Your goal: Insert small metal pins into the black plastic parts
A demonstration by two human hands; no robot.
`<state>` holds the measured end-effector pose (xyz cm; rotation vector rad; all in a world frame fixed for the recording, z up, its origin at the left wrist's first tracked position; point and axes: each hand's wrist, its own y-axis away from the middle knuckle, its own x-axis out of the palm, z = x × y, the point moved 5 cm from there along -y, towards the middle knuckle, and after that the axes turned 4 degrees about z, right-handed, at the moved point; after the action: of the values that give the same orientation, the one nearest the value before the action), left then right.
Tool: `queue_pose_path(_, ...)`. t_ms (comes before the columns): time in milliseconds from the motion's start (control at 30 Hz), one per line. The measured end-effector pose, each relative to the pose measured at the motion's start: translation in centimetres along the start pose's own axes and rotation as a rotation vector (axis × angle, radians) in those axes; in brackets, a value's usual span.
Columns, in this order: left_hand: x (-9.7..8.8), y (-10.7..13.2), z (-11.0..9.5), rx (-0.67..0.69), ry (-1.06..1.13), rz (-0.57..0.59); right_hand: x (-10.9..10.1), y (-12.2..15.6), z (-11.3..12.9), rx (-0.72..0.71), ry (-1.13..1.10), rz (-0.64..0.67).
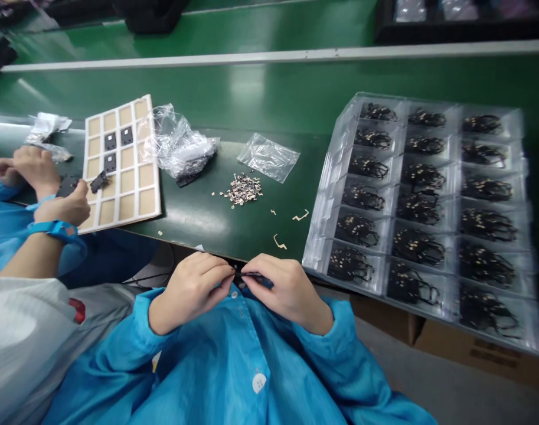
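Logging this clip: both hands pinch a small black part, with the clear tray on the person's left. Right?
No: the head view shows the clear tray on the person's right. The left hand and right hand do pinch the small black part.

We are in a factory room, at a work line. A long green bench (234, 88) runs across the frame, with a white rail (269, 57) along it, and one more green bench (185, 35) lies past it at the top. On the right, a clear plastic tray (316, 254) holds neat rows of small black parts (356, 230) with thin wires. Two people wear blue work coats (247, 360). A cardboard box (473, 348) sits on the floor (468, 401) at lower right.
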<state>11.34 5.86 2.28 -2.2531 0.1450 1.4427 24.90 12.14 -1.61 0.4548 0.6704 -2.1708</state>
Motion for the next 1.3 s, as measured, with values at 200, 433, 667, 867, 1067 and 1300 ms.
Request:
queue_pose_path(200, 0.2, -0.3, 1.0, -0.215, 0.362, 0.114, -0.1, -0.2, -0.4, 0.067, -0.203, -0.009)
queue_pose_path(433, 1.1, 0.0, 2.4, -0.570, 0.705, 0.248, -0.3, -0.3, -0.5, 0.122, -0.304, -0.018)
queue_pose_path(667, 1.3, 0.3, 2.7, -0.632, 0.865, 0.302, -0.4, -0.4, -0.6, 0.173, -0.401, 0.009)
queue_pose_path(867, 1.4, 0.6, 3.0, -0.628, 0.971, 0.295, -0.4, -0.2, -0.7, 0.188, -0.423, -0.026)
queue_pose_path(1067, 0.2, 0.3, 2.3, -0.411, 0.909, 0.162, -0.9, 0.2, -0.2, 0.057, -0.401, -0.127)
queue_pose_path(1300, -2.6, 0.7, -0.5, 0.090, 0.321, -0.158, -2.2, 0.5, 3.0, -0.233, -0.123, -0.228)
